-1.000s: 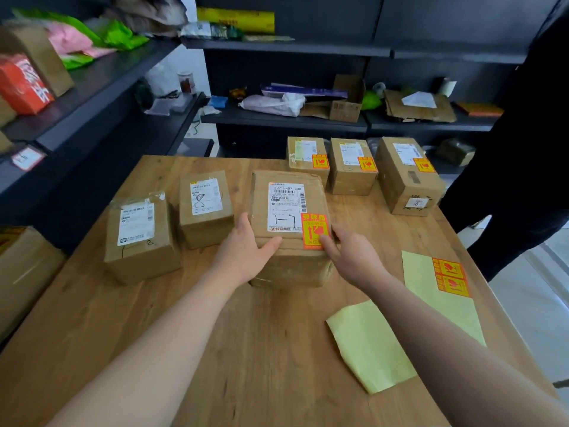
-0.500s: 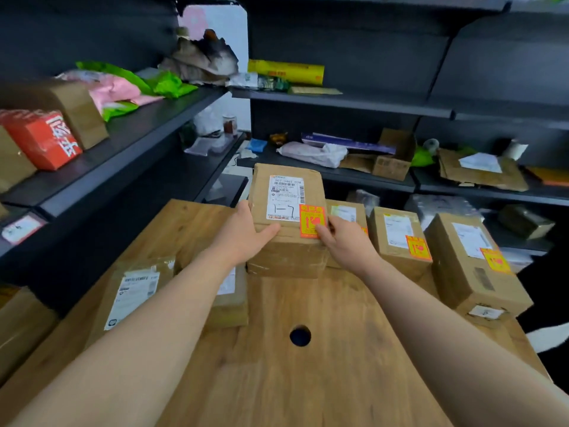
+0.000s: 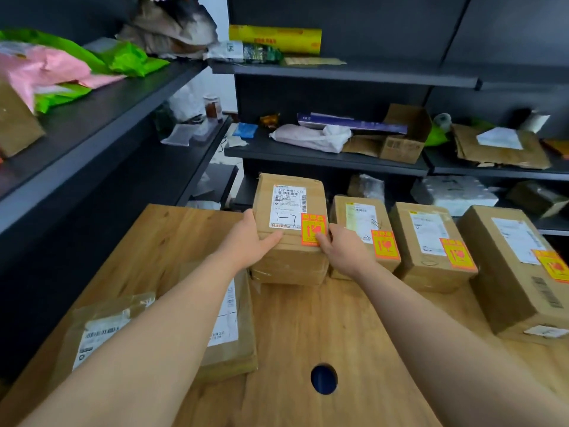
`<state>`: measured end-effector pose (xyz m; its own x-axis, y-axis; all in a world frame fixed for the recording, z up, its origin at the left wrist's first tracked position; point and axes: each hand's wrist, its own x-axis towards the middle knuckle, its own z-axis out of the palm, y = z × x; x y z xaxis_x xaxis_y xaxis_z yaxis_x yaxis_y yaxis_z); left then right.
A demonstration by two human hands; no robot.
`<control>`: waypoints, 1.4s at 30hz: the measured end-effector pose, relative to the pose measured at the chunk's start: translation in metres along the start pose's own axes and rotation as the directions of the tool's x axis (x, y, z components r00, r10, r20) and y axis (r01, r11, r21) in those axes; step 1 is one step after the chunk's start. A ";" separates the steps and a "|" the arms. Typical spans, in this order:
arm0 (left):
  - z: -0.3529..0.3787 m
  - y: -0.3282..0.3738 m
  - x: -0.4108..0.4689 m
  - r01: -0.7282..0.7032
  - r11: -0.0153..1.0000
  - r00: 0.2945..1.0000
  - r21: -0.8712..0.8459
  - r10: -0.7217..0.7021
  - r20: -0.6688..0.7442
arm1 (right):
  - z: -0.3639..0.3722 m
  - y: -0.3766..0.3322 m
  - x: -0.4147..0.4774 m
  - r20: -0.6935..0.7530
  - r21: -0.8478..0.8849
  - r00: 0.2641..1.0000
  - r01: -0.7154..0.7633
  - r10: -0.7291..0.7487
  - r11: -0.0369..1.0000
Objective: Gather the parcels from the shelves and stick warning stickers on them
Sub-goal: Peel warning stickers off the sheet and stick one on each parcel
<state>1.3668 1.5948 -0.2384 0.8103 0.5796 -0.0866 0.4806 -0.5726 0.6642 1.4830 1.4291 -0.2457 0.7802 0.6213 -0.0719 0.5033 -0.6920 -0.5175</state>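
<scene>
A brown cardboard parcel (image 3: 289, 260) with a white label and an orange warning sticker (image 3: 312, 229) stands at the far edge of the wooden table (image 3: 308, 318). My left hand (image 3: 249, 241) grips its left side, thumb on top. My right hand (image 3: 345, 251) holds its right side, thumb on the sticker. Right of it stand three stickered parcels: one (image 3: 360, 223), another (image 3: 428, 238), and a large one (image 3: 517, 266). Two parcels without stickers, one (image 3: 92, 334) and another (image 3: 234, 322), lie near left, partly hidden by my left arm.
Dark shelves (image 3: 323, 155) run along the back and left, holding bags, an open carton (image 3: 400, 140), flattened cardboard (image 3: 498, 146) and a yellow roll (image 3: 274, 38). A round cable hole (image 3: 324, 379) sits in the table's near middle.
Both hands carried the stickered parcel away from me to the table's far edge, beside the other stickered parcels. The view tilted up, and the yellow sticker sheets left the frame.
</scene>
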 end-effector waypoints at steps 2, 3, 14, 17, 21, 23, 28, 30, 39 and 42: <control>0.005 -0.007 0.006 0.010 1.000 1.000 -0.001 -0.009 0.025 | 0.009 0.001 0.004 0.017 -0.009 0.999 -0.035 0.035 0.999; 0.008 -0.010 0.008 0.013 1.000 0.999 -0.002 -0.013 0.040 | 0.013 0.002 0.005 0.023 -0.017 0.999 -0.044 0.044 0.999; -0.006 -0.020 -0.003 -0.095 0.934 0.995 0.344 0.095 0.015 | 0.021 -0.010 -0.008 -0.075 -0.194 0.997 0.022 -0.037 0.981; -0.021 -0.023 -0.033 -0.145 0.879 0.983 0.455 0.182 -0.037 | 0.019 -0.023 -0.029 -0.105 -0.278 0.984 0.112 -0.146 0.954; -0.033 -0.041 -0.090 -0.155 0.823 0.983 0.546 0.184 0.002 | 0.030 -0.048 -0.066 -0.035 -0.299 0.974 0.202 -0.222 0.933; -0.037 -0.055 -0.120 -0.154 0.793 0.984 0.590 0.174 0.022 | 0.040 -0.059 -0.087 0.001 -0.300 0.970 0.233 -0.244 0.925; -0.039 -0.082 -0.170 -0.067 0.759 0.997 0.647 0.034 0.063 | 0.065 -0.078 -0.129 0.126 -0.347 0.944 0.329 -0.304 0.878; -0.037 -0.088 -0.178 -0.035 0.743 0.995 0.668 -0.035 0.091 | 0.076 -0.081 -0.138 0.162 -0.344 0.943 0.331 -0.292 0.878; -0.015 -0.106 -0.188 -0.003 0.753 0.995 0.658 -0.066 0.081 | 0.110 -0.072 -0.154 0.256 -0.168 0.946 0.247 -0.199 0.954; -0.008 -0.101 -0.208 -0.028 0.755 0.996 0.656 -0.032 0.080 | 0.105 -0.065 -0.177 0.215 -0.097 0.948 0.258 -0.233 0.961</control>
<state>1.1467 1.5366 -0.2812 0.8186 0.5494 -0.1674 0.5596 -0.8286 0.0168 1.2734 1.4021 -0.2887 0.5430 0.8295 -0.1310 0.7211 -0.5404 -0.4336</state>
